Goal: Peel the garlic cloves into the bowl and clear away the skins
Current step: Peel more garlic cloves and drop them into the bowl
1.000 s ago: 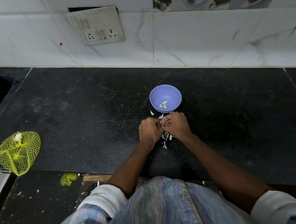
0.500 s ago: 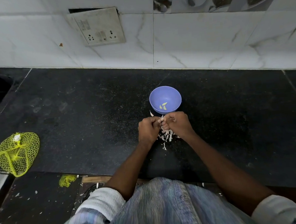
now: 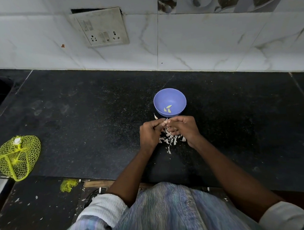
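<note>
Garlic clove [image 3: 164,123] pinched between left hand [image 3: 149,133] and right hand [image 3: 183,129]; three peeled cloves [image 3: 167,109] in one bowl [image 3: 176,96]

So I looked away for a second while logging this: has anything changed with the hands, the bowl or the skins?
Hardly. Both hands, left and right, still pinch a garlic clove between them just in front of the bowl; a few more skins show beneath them. The bowl, its peeled cloves and the yellow net bag stayed put.
</note>
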